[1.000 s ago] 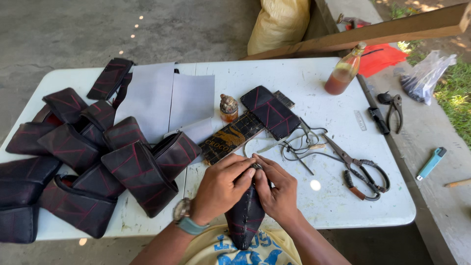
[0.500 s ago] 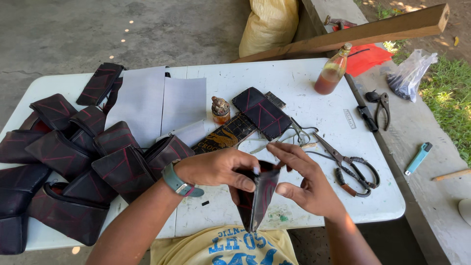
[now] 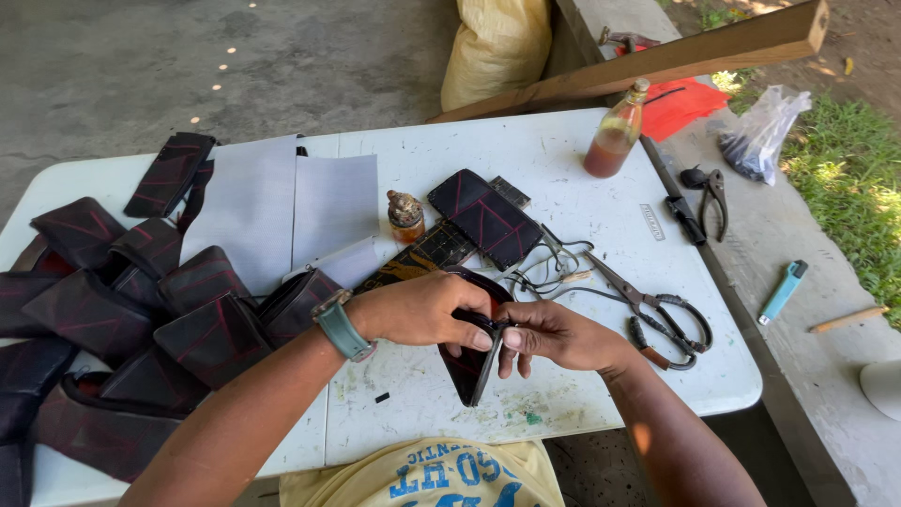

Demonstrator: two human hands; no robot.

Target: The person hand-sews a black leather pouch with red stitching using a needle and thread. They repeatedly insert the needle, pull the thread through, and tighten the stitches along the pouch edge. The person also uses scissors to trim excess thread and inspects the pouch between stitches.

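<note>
My left hand [image 3: 422, 310] and my right hand [image 3: 556, 335] meet over the front of the white table [image 3: 601, 197], both gripping one small black pouch with red stitching [image 3: 469, 366]. The pouch hangs on edge below my fingers, its lower end just above the tabletop. My left fingers curl over its top; my right thumb and fingers pinch its upper right edge. A grey watch is on my left wrist.
Several more black pouches [image 3: 122, 310] are heaped at the left. Ahead lie another pouch [image 3: 485, 218], a small jar [image 3: 406, 214], white paper sheets [image 3: 282, 211], scissors [image 3: 657, 314] and cord. A bottle [image 3: 615, 136] stands far right; pliers [image 3: 709, 192] and a lighter [image 3: 782, 291] lie on the bench.
Both hands lifted the pouch from the table's near edge and moved it forward over the tabletop; it now hangs between my fingers.
</note>
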